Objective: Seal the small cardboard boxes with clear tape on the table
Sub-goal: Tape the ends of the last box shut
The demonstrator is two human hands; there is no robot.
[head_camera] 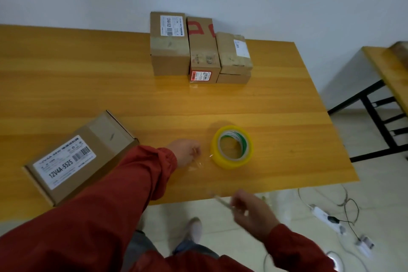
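Note:
A flat cardboard box (103,139) with a white barcode label lies closed at the front left of the wooden table (265,99). To its right stands a roll of yellowish clear tape (229,162). A short loose end of tape (197,164) trails from the roll toward my left hand (184,152), whose fingers pinch together at it. My right hand (251,212) hovers off the table's front edge, blurred, closed on a thin pale object (220,200) that I cannot identify.
Several sealed cardboard boxes (204,51) stand together at the back middle of the table against the wall. A second table (388,68) with black legs is at the right. A power strip (324,216) and cables lie on the floor.

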